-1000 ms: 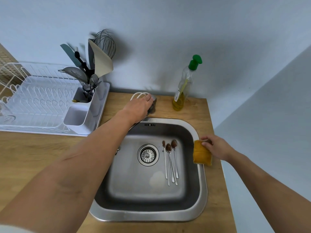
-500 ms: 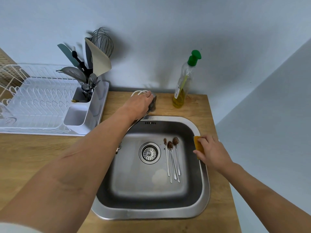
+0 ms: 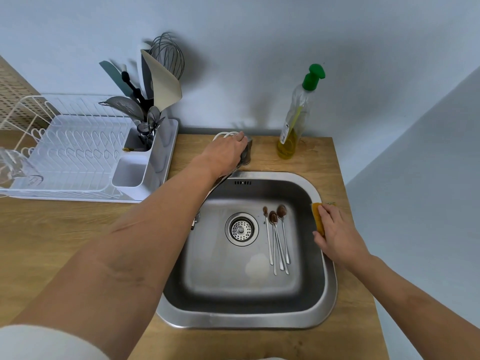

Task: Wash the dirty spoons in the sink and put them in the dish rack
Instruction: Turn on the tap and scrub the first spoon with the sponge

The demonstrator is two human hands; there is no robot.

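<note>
Spoons (image 3: 277,237) lie handles toward the person, nearer the right hand (image 3: 335,229) gripping the sponge (image 3: 317,216); left hand (image 3: 224,153) grips the faucet (image 3: 246,152).

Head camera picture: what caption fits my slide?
Left hand on the faucet, right hand gripping sponge; dirty spoons wait.

Spoons (image 3: 277,237) in sink (image 3: 306,318), rack (image 3: 72,154) left.

One cam only, head-worn, wide-angle w/ edges bowed. Looks fwd and steeply down onto the table (image 3: 345,157), sink (image 3: 330,294) about centre frame, close below. Both forearms run in from the bottom corners. Dish rack (image 3: 78,152) sits far left, wall fills the top third. No 2nd view, so no overlap.
</note>
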